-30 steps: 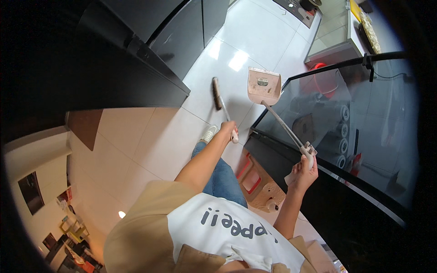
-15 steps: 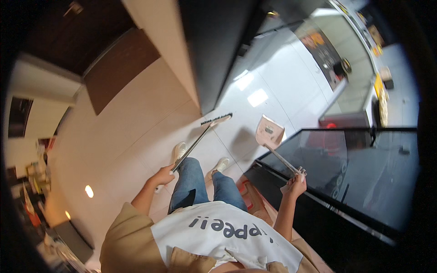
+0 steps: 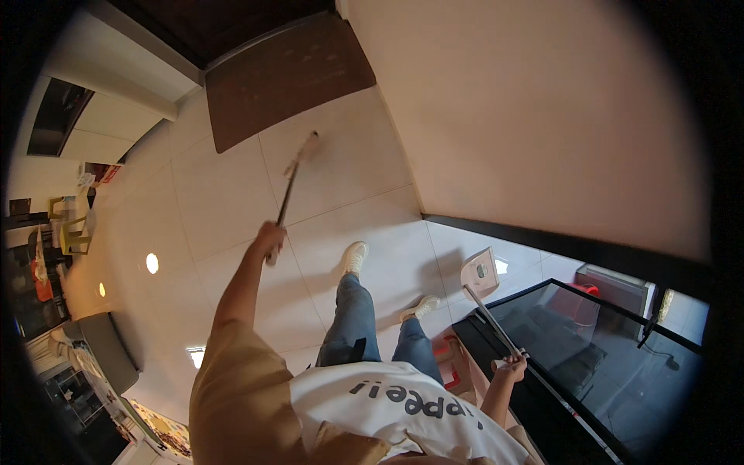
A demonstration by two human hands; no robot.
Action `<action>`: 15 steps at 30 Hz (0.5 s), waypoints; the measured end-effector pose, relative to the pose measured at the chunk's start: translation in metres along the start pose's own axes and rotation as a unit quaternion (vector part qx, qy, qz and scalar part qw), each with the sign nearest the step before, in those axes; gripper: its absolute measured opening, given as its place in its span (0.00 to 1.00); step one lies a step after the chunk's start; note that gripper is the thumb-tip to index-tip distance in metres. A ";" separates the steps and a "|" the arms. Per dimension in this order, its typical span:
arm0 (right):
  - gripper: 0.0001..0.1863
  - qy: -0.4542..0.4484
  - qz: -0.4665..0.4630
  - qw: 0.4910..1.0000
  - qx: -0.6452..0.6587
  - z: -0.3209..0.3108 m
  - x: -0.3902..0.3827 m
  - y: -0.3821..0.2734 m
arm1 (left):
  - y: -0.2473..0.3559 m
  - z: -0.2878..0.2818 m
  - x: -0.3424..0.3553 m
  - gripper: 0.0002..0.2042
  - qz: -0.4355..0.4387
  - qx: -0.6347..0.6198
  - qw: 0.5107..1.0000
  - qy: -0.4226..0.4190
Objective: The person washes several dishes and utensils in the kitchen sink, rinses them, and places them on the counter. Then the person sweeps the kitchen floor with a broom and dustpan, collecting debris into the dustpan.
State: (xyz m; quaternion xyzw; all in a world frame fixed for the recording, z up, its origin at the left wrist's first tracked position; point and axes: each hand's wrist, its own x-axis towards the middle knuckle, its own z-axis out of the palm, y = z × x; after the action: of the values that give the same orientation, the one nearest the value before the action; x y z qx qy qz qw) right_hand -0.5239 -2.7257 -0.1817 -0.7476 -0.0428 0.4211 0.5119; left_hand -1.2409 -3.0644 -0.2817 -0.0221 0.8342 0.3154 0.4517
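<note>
Where the left hand (image 3: 272, 235) was closed: round a broom (image 3: 285, 197), at its handle.
Broom head (image 3: 301, 157): motion-blurred, it sat at the far side, near the brown mat (image 3: 287, 85); floor contact could not be told.
Right hand (image 3: 508, 368): it gripped the handle of a dustpan (image 3: 482, 271).
Dustpan: pale, it was right of the shoes (image 3: 354, 257), near the black-framed glass panel (image 3: 589, 356).
Floor (image 3: 225, 221): pale tiles lay beneath both shoes.

Glossy tiled floor (image 3: 194, 217) (light (image 3: 152, 263) reflected on it), brown mat (image 3: 287, 81), pale wall (image 3: 542, 101), black-framed glass panel (image 3: 546, 314), yellow-green chair (image 3: 75, 239)
</note>
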 end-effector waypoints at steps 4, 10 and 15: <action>0.11 0.006 -0.041 0.999 -0.032 0.012 -0.045 0.000 | 0.086 -0.055 0.126 0.10 0.000 0.049 0.997 0.058; 0.12 0.009 -0.026 0.998 -0.048 0.016 -0.084 0.004 | 0.099 -0.057 0.210 0.12 -0.081 0.124 0.986 0.080; 0.12 0.056 -0.043 0.994 -0.079 0.027 -0.096 0.015 | 0.005 -0.006 0.109 0.34 -0.029 0.110 0.994 -0.005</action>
State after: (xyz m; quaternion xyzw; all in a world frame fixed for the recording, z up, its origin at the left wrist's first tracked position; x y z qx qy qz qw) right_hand -0.6090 -2.7601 -0.1408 -0.8057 -0.0794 0.3516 0.4701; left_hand -1.3109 -3.0364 -0.3604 0.0047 0.8607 0.2086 0.4645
